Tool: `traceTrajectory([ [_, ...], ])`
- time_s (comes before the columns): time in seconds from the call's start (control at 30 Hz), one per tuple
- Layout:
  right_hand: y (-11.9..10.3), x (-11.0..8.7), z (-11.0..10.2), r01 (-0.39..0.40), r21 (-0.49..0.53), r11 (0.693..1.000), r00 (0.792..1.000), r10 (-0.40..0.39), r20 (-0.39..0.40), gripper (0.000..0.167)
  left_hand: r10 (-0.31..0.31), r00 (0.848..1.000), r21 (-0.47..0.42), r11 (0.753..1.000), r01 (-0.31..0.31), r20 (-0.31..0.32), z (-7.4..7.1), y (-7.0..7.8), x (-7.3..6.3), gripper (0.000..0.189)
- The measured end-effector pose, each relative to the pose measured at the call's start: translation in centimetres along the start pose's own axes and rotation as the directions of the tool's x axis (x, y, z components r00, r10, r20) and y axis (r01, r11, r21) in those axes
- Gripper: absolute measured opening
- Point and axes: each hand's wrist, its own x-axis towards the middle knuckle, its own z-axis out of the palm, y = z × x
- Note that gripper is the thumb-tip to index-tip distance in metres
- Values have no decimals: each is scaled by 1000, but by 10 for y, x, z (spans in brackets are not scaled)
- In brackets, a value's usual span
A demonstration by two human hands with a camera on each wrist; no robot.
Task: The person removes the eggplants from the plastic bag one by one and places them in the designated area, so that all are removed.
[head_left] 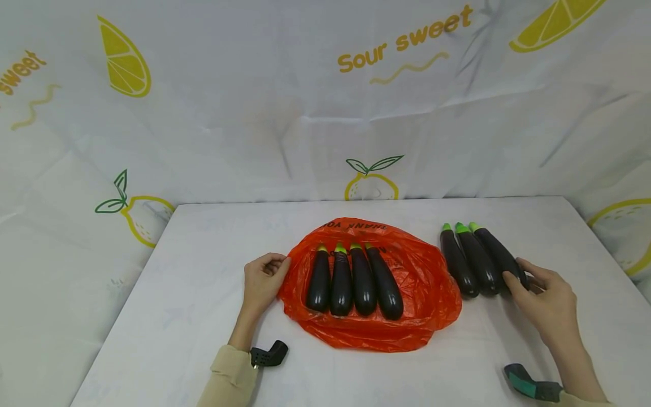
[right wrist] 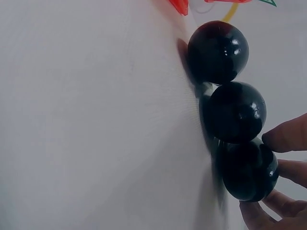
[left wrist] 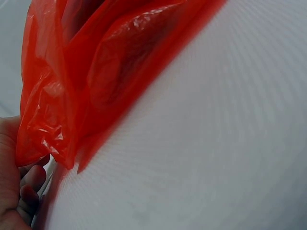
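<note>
A red plastic bag [head_left: 427,282] lies spread on the table with several dark eggplants [head_left: 342,285] side by side on or in it, green stem ends pointing away. The left hand [head_left: 264,280] pinches the bag's left edge between thumb and fingers; the left wrist view shows the crumpled red film [left wrist: 48,120] at the fingers. To the right of the bag lie three more eggplants in a slanted row. My right hand [head_left: 546,297] grips the rounded end of the rightmost eggplant [head_left: 495,249], thumb on one side and fingers on the other, as the right wrist view also shows [right wrist: 249,172].
The left [head_left: 458,265] and middle eggplants [head_left: 478,257] of that row lie against each other, beside the bag's right edge. Under everything is a white-covered table [head_left: 203,243]. A lemon-printed white cloth [head_left: 254,113] hangs behind it. Each wrist wears a dark camera device [head_left: 269,354].
</note>
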Motion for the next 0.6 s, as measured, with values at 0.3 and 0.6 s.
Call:
traceTrajectory([
  [0.3,-2,0,1,60,15,998,986,-56,-155,45,-13,1000,-1,1000,13,-6,0,0,0,9],
  [0.6,-14,-5,1,62,82,995,978,-44,-202,42,-33,999,11,999,33,-19,2,2,0,5],
])
